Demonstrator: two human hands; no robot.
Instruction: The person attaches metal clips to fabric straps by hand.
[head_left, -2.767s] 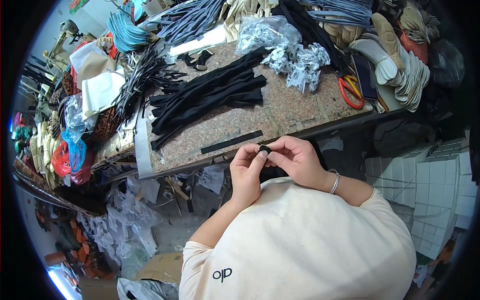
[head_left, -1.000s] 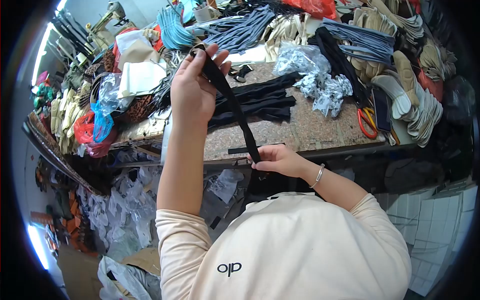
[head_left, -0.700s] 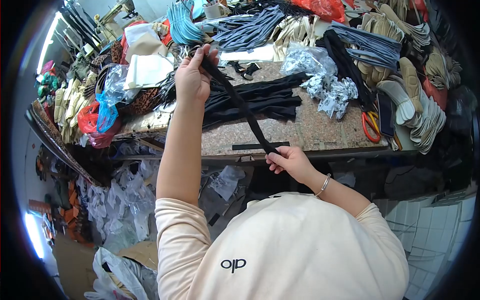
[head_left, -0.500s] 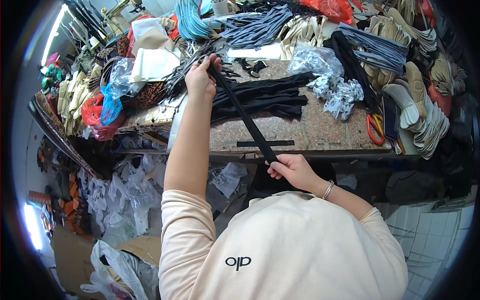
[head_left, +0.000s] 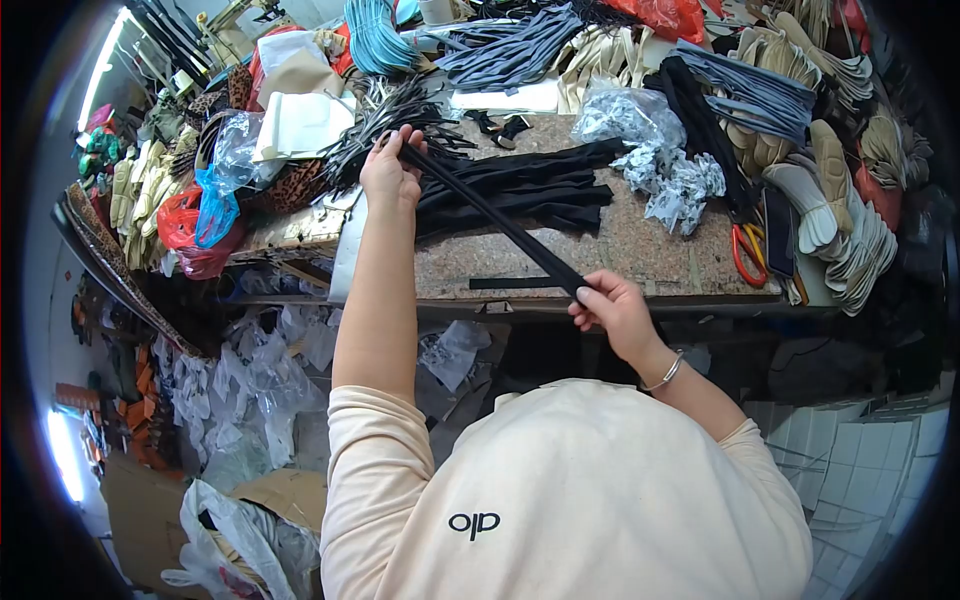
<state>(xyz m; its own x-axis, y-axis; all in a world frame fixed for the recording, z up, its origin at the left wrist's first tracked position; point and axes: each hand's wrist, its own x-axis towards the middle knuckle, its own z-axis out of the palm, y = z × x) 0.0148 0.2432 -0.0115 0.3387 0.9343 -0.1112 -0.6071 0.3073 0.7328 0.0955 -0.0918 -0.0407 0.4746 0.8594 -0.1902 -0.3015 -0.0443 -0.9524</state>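
A long black fabric strip (head_left: 493, 217) stretches taut on a diagonal between my hands, above the stone worktop. My left hand (head_left: 393, 172) is closed on its far end, beside a bundle of thin dark cords. At the near end, my right hand (head_left: 612, 308) pinches the strip between thumb and fingers, just over the front edge. Beneath the strip lies a pile of black fabric strips (head_left: 550, 190). A short flat black strip (head_left: 510, 283) rests near the table's front edge, partly covered by the held one.
Orange-handled scissors (head_left: 747, 255) and a phone (head_left: 780, 235) lie to the right, beside stacked beige pieces (head_left: 840, 220). Crumpled silvery wrapping (head_left: 680, 190) sits behind the black pile. Grey-blue strips (head_left: 515, 50) and a blue bundle (head_left: 378, 38) stand at the back of the worktop (head_left: 650, 262).
My right hand has moved up and to the right with its end of the strip. My left hand has shifted slightly down and left, so the strip lies at a flatter angle.
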